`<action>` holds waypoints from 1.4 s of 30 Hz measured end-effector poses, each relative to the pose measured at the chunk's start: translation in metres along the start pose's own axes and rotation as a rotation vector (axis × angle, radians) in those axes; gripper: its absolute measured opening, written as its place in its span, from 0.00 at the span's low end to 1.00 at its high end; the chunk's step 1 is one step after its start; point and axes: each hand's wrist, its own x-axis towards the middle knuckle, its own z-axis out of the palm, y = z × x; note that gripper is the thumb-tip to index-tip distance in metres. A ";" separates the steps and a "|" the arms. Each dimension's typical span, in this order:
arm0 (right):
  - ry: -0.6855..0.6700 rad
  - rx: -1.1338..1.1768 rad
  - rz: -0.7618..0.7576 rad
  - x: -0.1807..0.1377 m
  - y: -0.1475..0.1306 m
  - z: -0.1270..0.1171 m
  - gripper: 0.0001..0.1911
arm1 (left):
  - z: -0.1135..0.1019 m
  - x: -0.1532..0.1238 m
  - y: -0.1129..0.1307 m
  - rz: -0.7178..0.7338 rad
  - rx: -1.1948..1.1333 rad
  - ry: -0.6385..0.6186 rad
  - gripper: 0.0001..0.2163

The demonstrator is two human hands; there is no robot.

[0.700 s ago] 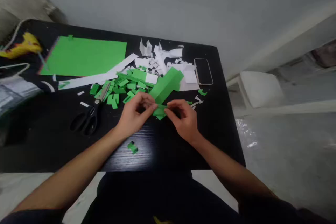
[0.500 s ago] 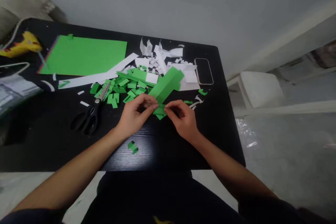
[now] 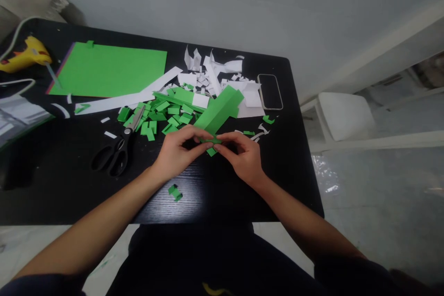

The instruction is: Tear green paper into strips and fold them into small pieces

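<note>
My left hand and my right hand meet over the dark table, thumbs and forefingers pinched on a small green paper piece. The fingertips hide most of it. Just beneath, the corner of another green piece pokes out. Directly beyond the fingers lies a long green paper strip, slanting up to the right. A heap of small folded green pieces spreads to the left of it. Nearer to me, one creased green scrap lies alone on the table.
Black-handled scissors rest left of my hands. Farther back are a large green sheet, white paper scraps and a phone. A yellow glue gun lies at the far left. A white stool stands beyond the table's right edge.
My fingertips have drawn together over the small green piece, the left hand shifting slightly right, so less of the paper shows. The things on the table have stayed put.
</note>
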 end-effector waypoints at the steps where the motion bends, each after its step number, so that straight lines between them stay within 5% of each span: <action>1: 0.008 0.001 -0.009 0.000 0.000 0.000 0.08 | 0.000 0.000 0.000 0.013 -0.001 0.004 0.05; 10: 0.082 -0.046 -0.092 -0.002 0.001 0.000 0.09 | 0.002 0.000 0.002 0.076 0.027 0.080 0.05; 18: 0.103 -0.140 -0.265 -0.001 0.001 0.000 0.09 | 0.005 0.000 0.000 0.270 0.109 0.133 0.02; 24: 0.114 -0.182 -0.252 -0.002 -0.001 0.000 0.07 | 0.003 -0.002 0.000 0.258 0.188 0.170 0.04; 28: 0.119 -0.145 -0.149 -0.005 -0.004 0.001 0.01 | 0.003 -0.004 0.005 0.205 0.173 0.115 0.02; 35: -0.016 0.292 0.317 0.002 -0.001 0.002 0.27 | -0.003 -0.005 0.003 0.225 0.235 0.056 0.05; 42: 0.008 0.375 0.377 0.007 0.004 0.002 0.30 | -0.001 -0.004 0.005 0.139 0.141 -0.002 0.02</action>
